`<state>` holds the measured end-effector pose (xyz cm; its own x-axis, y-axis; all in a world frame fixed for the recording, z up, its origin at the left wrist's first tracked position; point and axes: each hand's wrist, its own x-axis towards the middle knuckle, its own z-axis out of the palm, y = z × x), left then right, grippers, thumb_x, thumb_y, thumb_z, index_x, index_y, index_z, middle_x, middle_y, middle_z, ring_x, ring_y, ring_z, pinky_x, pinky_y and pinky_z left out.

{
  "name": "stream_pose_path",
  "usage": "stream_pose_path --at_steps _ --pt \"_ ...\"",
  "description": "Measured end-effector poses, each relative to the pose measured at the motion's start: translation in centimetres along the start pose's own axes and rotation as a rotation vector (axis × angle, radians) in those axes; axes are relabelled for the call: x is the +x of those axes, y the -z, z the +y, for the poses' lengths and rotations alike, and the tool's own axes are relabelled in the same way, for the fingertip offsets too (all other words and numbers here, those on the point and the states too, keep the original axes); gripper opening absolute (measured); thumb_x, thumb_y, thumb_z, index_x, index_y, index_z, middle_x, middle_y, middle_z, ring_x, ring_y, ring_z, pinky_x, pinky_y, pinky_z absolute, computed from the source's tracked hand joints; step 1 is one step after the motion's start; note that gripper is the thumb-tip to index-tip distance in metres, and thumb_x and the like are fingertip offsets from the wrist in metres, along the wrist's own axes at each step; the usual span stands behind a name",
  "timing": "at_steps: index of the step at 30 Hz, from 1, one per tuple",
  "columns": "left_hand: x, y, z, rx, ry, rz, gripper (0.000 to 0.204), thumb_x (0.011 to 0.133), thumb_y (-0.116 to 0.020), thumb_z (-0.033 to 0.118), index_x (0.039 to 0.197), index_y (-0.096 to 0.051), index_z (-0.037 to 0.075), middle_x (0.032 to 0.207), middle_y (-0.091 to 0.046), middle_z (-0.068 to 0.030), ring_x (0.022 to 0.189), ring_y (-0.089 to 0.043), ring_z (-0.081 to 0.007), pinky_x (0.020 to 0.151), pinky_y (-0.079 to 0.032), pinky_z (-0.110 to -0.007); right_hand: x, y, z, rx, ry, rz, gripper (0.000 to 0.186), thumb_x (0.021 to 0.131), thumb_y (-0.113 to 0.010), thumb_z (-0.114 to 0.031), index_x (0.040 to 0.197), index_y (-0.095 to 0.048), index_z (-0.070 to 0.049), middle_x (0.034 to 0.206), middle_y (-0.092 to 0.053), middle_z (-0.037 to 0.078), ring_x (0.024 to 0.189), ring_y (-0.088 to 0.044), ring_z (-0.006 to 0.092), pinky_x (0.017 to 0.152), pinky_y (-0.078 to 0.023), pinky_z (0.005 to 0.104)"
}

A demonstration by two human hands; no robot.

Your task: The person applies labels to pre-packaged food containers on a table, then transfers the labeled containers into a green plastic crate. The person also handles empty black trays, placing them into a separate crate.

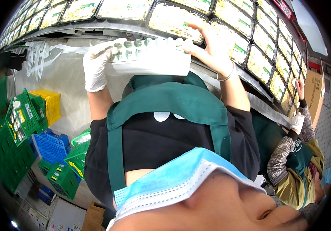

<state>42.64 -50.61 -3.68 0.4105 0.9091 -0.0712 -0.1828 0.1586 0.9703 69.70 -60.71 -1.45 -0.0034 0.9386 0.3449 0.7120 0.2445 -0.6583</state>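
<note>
My left hand [97, 65], in a white glove, grips the left end of a white sheet of labels [146, 61] with a row of green-printed labels along its top, held level in front of my dark green apron [165, 96]. My bare right hand [211, 50], with a bangle at the wrist, is at the sheet's right end. Its thumb touches the labels and its index finger is raised, apart from the thumb, over a clear tray of pale food [165, 15] beyond. Many such lidded trays with green labels line a curved metal-edged surface.
At the left, green crates [23, 119], a yellow crate [51, 104] and a blue crate [46, 144] are stacked. A co-worker in plaid sleeves [279, 161] works at the right, one gloved hand [297, 122] by the trays. A cardboard box [312, 92] stands beside them.
</note>
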Motion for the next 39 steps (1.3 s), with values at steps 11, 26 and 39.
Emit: stream_pose_path --at_steps 11,26,39 --pt "0.7 -1.9 -0.4 0.039 0.265 -0.077 0.018 0.068 -0.06 0.001 0.086 -0.059 -0.003 0.076 -0.061 -0.0062 0.067 -0.056 -0.0105 0.062 -0.044 -0.02 -0.3 -1.7 -3.5 -0.561 0.208 -0.25 0.027 0.07 -0.048 -0.009 0.096 -0.05 -0.013 0.08 -0.047 0.004 0.07 -0.052 0.0175 0.05 -0.043 0.0265" --pt "3.7 -3.0 -4.8 -0.097 0.449 -0.135 0.018 0.071 -0.058 0.002 0.088 -0.057 -0.004 0.08 -0.06 -0.0068 0.068 -0.056 -0.0101 0.061 -0.044 -0.02 -5.0 5.5 6.5 0.594 -0.402 0.491 0.056 0.071 -0.055 0.004 0.121 -0.034 -0.008 0.122 -0.035 0.009 0.102 -0.045 0.0187 0.074 -0.046 0.025" --pt "4.1 -2.7 -5.5 0.094 0.415 -0.058 0.021 0.069 -0.06 0.003 0.089 -0.058 -0.004 0.08 -0.059 -0.0054 0.07 -0.055 -0.01 0.063 -0.043 -0.021 -5.7 2.5 11.5 -0.588 -0.308 0.223 0.054 0.069 -0.051 0.001 0.119 -0.034 -0.008 0.126 -0.024 0.019 0.11 -0.035 0.0313 0.084 -0.039 0.034"
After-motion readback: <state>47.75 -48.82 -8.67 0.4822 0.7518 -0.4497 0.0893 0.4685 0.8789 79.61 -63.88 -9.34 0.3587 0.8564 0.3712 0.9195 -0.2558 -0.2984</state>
